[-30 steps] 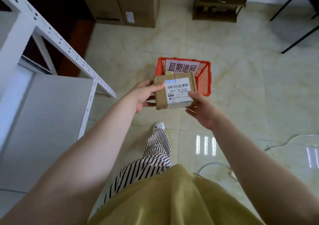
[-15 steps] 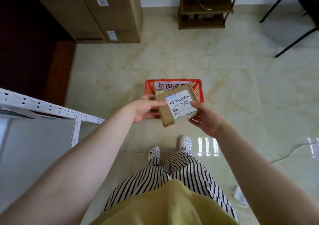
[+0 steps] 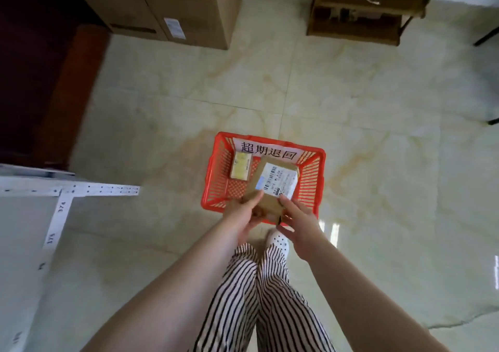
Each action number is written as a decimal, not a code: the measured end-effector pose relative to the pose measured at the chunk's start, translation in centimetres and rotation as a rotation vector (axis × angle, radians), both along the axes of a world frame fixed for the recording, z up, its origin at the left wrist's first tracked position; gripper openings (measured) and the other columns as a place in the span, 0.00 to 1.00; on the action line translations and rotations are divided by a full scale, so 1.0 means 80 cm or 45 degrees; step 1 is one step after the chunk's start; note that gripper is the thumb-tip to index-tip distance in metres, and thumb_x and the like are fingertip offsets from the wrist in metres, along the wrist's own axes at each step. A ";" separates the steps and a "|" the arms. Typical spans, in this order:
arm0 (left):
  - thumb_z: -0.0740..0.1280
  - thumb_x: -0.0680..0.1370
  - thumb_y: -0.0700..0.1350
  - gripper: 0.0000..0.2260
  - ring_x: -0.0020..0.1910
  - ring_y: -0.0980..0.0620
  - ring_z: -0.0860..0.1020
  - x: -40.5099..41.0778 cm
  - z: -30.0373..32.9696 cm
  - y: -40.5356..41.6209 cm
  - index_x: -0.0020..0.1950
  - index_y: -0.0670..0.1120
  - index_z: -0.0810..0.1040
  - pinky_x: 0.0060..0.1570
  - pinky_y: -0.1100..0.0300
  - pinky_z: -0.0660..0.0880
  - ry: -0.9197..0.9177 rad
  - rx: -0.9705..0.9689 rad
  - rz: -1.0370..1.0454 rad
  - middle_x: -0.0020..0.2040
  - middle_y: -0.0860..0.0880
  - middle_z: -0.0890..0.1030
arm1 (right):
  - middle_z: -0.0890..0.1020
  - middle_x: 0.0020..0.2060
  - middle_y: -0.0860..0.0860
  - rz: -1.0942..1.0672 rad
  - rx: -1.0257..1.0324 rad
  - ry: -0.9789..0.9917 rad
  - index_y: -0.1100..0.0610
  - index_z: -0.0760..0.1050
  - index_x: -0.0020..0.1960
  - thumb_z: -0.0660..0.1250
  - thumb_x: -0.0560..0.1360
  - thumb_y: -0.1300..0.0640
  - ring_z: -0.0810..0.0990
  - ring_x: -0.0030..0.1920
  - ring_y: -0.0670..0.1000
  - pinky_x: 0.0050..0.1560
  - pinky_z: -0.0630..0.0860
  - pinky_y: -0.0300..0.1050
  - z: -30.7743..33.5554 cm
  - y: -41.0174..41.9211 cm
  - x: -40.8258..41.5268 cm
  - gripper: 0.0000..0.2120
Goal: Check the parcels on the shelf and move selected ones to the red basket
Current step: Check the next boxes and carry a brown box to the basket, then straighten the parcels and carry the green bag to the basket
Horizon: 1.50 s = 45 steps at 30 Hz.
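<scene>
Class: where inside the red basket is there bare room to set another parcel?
Bare mesh lies at the basket's near-left, below the yellow packet. The right half is crowded: the brown parcel, held by both hands, fills it.

Both arms stretched down, left hand (image 3: 241, 213) and right hand (image 3: 299, 218) each with a curled, pinching grip

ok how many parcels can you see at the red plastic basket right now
2: a small yellow packet lying in the red plastic basket at its far left, and a brown cardboard parcel held over its near side. Others may be hidden underneath.
</scene>
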<state>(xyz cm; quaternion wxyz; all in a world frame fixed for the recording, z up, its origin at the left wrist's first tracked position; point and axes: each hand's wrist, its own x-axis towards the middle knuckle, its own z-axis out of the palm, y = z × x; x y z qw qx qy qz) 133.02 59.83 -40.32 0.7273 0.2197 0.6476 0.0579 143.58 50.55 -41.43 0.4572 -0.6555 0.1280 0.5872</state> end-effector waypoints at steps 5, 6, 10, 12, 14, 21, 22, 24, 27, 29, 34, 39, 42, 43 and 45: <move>0.72 0.75 0.45 0.08 0.45 0.48 0.83 0.021 -0.143 0.023 0.52 0.45 0.78 0.47 0.55 0.81 0.085 -0.006 0.074 0.54 0.42 0.83 | 0.85 0.51 0.54 0.122 -0.007 -0.062 0.51 0.76 0.63 0.74 0.73 0.50 0.86 0.46 0.55 0.50 0.83 0.57 -0.140 0.042 0.020 0.20; 0.73 0.73 0.47 0.13 0.45 0.46 0.84 0.025 -0.177 0.030 0.54 0.45 0.78 0.46 0.53 0.82 0.120 -0.014 0.069 0.52 0.43 0.84 | 0.85 0.50 0.55 0.119 -0.035 -0.047 0.50 0.75 0.63 0.74 0.73 0.50 0.87 0.45 0.56 0.47 0.84 0.56 -0.174 0.050 0.022 0.20; 0.80 0.56 0.63 0.34 0.42 0.39 0.85 0.034 -0.329 0.055 0.55 0.45 0.79 0.50 0.43 0.81 0.236 -0.121 0.018 0.45 0.42 0.86 | 0.86 0.47 0.56 0.070 -0.063 0.002 0.52 0.75 0.64 0.73 0.74 0.52 0.87 0.40 0.56 0.38 0.82 0.49 -0.316 0.076 0.034 0.19; 0.78 0.42 0.69 0.46 0.44 0.40 0.85 0.032 -0.422 0.058 0.54 0.45 0.81 0.53 0.45 0.80 0.299 -0.109 -0.003 0.46 0.43 0.86 | 0.86 0.49 0.55 0.071 -0.039 -0.008 0.54 0.76 0.65 0.71 0.75 0.53 0.87 0.43 0.55 0.43 0.83 0.52 -0.378 0.085 0.036 0.19; 0.78 0.44 0.69 0.47 0.47 0.44 0.84 0.035 -0.476 0.067 0.56 0.43 0.82 0.54 0.50 0.79 0.321 -0.091 -0.017 0.50 0.44 0.86 | 0.85 0.50 0.52 0.032 -0.022 -0.014 0.51 0.77 0.63 0.70 0.76 0.56 0.85 0.47 0.52 0.46 0.81 0.48 -0.435 0.093 0.038 0.15; 0.69 0.77 0.49 0.16 0.42 0.54 0.80 0.050 -0.577 0.088 0.62 0.43 0.79 0.38 0.63 0.74 0.174 -0.076 0.089 0.49 0.48 0.83 | 0.85 0.57 0.47 0.062 0.114 -0.071 0.50 0.75 0.68 0.66 0.78 0.59 0.80 0.61 0.49 0.65 0.75 0.51 -0.576 0.116 0.037 0.19; 0.70 0.76 0.47 0.16 0.44 0.52 0.81 0.051 -0.584 0.089 0.62 0.42 0.78 0.42 0.61 0.76 0.152 -0.088 0.150 0.47 0.48 0.83 | 0.84 0.57 0.47 0.077 0.110 -0.084 0.50 0.75 0.68 0.66 0.78 0.58 0.80 0.61 0.49 0.66 0.74 0.52 -0.585 0.118 0.037 0.19; 0.72 0.75 0.48 0.15 0.48 0.48 0.82 0.051 -0.599 0.089 0.58 0.43 0.79 0.49 0.55 0.78 0.120 -0.103 0.210 0.47 0.47 0.83 | 0.84 0.58 0.47 0.110 0.087 -0.100 0.47 0.76 0.67 0.66 0.78 0.57 0.80 0.61 0.50 0.67 0.73 0.54 -0.597 0.121 0.038 0.18; 0.71 0.75 0.47 0.09 0.48 0.47 0.82 0.050 -0.616 0.089 0.52 0.45 0.79 0.50 0.54 0.78 0.083 -0.127 0.270 0.47 0.45 0.84 | 0.83 0.59 0.46 0.143 0.095 -0.109 0.45 0.75 0.68 0.65 0.79 0.56 0.79 0.62 0.49 0.67 0.74 0.55 -0.609 0.125 0.035 0.19; 0.71 0.75 0.46 0.06 0.48 0.46 0.83 0.052 -0.620 0.091 0.49 0.46 0.78 0.50 0.53 0.78 0.085 -0.135 0.298 0.47 0.45 0.84 | 0.83 0.59 0.46 0.181 0.097 -0.157 0.46 0.74 0.69 0.64 0.80 0.57 0.79 0.60 0.47 0.66 0.74 0.53 -0.612 0.131 0.035 0.18; 0.72 0.74 0.47 0.07 0.52 0.43 0.83 0.054 -0.625 0.092 0.49 0.47 0.79 0.60 0.45 0.76 0.136 -0.134 0.301 0.51 0.43 0.84 | 0.82 0.60 0.47 0.269 0.057 -0.242 0.46 0.72 0.70 0.64 0.80 0.55 0.79 0.62 0.49 0.66 0.75 0.55 -0.615 0.135 0.034 0.19; 0.72 0.74 0.53 0.21 0.46 0.49 0.82 0.053 -0.604 0.096 0.61 0.42 0.76 0.50 0.53 0.80 0.224 -0.167 0.216 0.48 0.47 0.83 | 0.80 0.61 0.53 0.294 -0.057 -0.256 0.52 0.72 0.66 0.66 0.79 0.53 0.79 0.54 0.49 0.62 0.75 0.53 -0.598 0.137 0.035 0.16; 0.70 0.75 0.56 0.26 0.51 0.48 0.79 0.048 -0.571 0.098 0.63 0.39 0.73 0.48 0.57 0.76 0.282 -0.236 0.114 0.49 0.47 0.79 | 0.77 0.63 0.55 0.330 -0.268 -0.290 0.56 0.67 0.72 0.68 0.77 0.46 0.77 0.61 0.57 0.65 0.73 0.60 -0.574 0.137 0.032 0.28; 0.70 0.75 0.56 0.27 0.53 0.47 0.78 0.044 -0.553 0.099 0.64 0.38 0.72 0.50 0.56 0.76 0.294 -0.266 0.096 0.50 0.46 0.78 | 0.77 0.62 0.55 0.327 -0.353 -0.295 0.56 0.67 0.72 0.69 0.75 0.44 0.77 0.60 0.58 0.64 0.74 0.59 -0.557 0.137 0.030 0.30; 0.70 0.75 0.54 0.23 0.57 0.46 0.77 0.035 -0.508 0.100 0.62 0.39 0.74 0.57 0.54 0.75 0.289 -0.326 0.107 0.54 0.45 0.79 | 0.80 0.57 0.54 0.289 -0.426 -0.302 0.57 0.72 0.69 0.71 0.74 0.43 0.79 0.56 0.56 0.60 0.77 0.56 -0.514 0.138 0.028 0.29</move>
